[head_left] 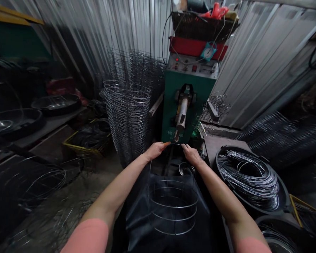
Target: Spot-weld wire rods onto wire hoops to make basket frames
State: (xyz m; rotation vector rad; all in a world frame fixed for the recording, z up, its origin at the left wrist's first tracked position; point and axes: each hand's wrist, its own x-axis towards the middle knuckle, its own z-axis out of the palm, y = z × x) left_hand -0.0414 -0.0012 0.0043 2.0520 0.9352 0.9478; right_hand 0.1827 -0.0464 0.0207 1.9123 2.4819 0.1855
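Observation:
Both hands meet a thin wire ring [176, 144] just below the tip of the welding machine's electrode [181, 121]. My left hand [156, 150] is closed, with a small orange-brown piece [166, 143] sticking out from its fingertips beside the ring. On the ring's right side, my right hand [191, 154] pinches the wire between thumb and fingers. Below the hands, a round wire frame [175, 206] with several hoops rests over a dark apron [139, 214]. The lower part of the machine is hidden behind the hands.
A tall stack of wire frames [127, 116] stands left of the green machine [171, 88]. To the right, a black tub [218, 158] holds many wire rings [263, 179]. A yellow crate [81, 149] sits at left. Loose wire lies on the floor at lower left.

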